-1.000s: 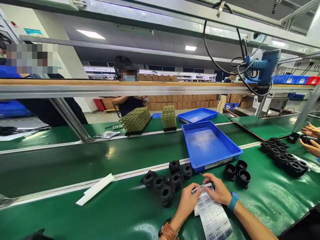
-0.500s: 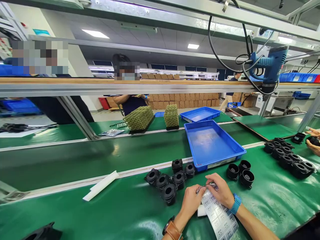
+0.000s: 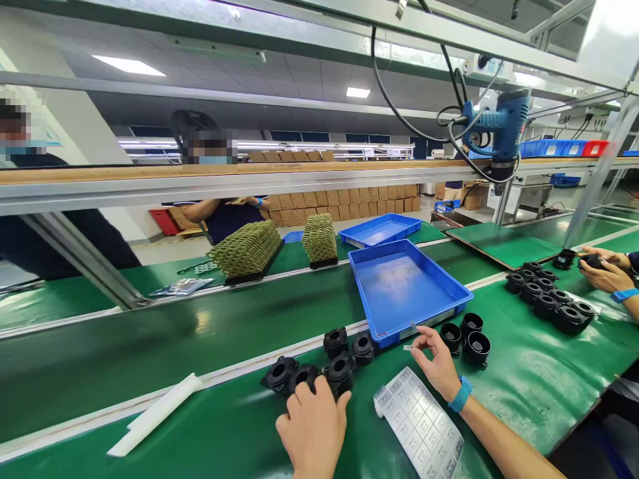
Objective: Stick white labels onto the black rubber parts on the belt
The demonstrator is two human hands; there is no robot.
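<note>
My left hand reaches into a cluster of several black round plastic parts on the green mat, its fingers curled over the nearest one. My right hand is pinched on a small white label, held up just in front of the blue tray. A sheet of white labels lies flat on the mat between my two arms. Three black cup-shaped parts stand to the right of my right hand.
A second blue tray and two stacks of olive-green parts sit beyond the conveyor. A white strip lies at left. A co-worker's hands work at right beside more black parts. A blue heat gun hangs overhead.
My left hand left the label sheet and moved left onto the black parts. My right hand lifted away with a single label. The sheet now lies flat on the mat.
</note>
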